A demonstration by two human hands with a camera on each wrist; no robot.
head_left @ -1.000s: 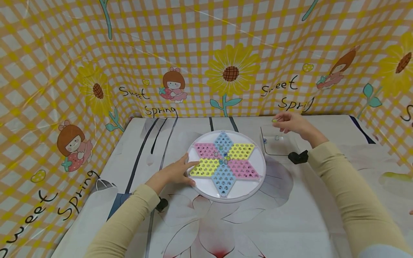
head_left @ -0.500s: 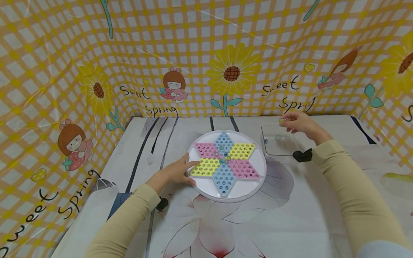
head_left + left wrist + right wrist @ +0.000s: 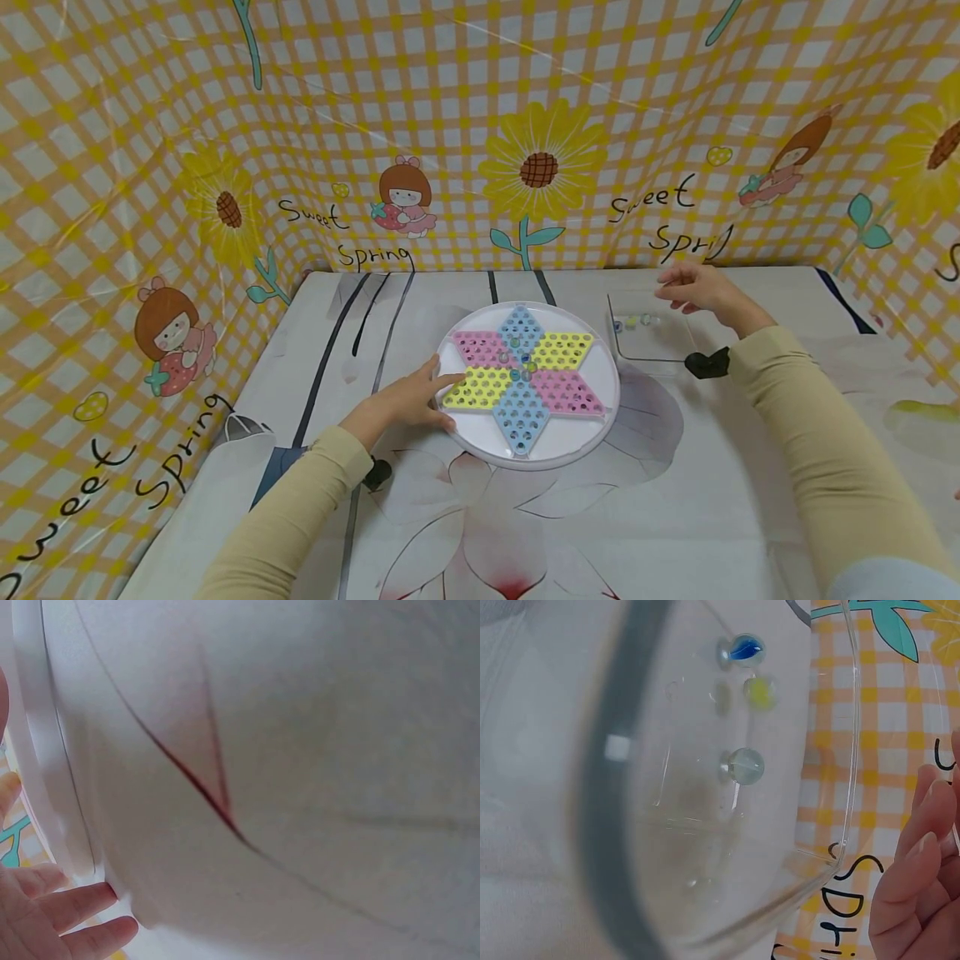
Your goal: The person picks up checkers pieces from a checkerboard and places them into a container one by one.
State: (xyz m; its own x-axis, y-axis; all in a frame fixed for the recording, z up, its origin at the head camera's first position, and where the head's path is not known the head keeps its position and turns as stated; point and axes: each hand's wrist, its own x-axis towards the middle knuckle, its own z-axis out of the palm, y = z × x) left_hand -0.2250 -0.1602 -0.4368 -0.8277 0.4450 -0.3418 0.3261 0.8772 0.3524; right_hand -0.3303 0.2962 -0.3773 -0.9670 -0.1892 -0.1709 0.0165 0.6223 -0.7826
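Observation:
My left hand rests on the left edge of a round white Chinese checkers board, fingers spread. Its fingertips also show in the left wrist view beside the board's rim. Several glass marbles sit near the middle of the star. My right hand hovers over the back of a clear plastic box, fingers loosely bent and no marble seen between them. Inside the box, the right wrist view shows a blue marble, a yellow marble and a clear marble.
Black wrist straps hang at both cuffs. A flower-printed white cloth covers the table. Behind and to the left stands a yellow checked sheet with sunflower prints. A blue patch shows by the left forearm.
The yellow marble that my right hand was pinching now lies in the clear box. The right hand has shifted slightly right and let go. My left hand has stayed on the board.

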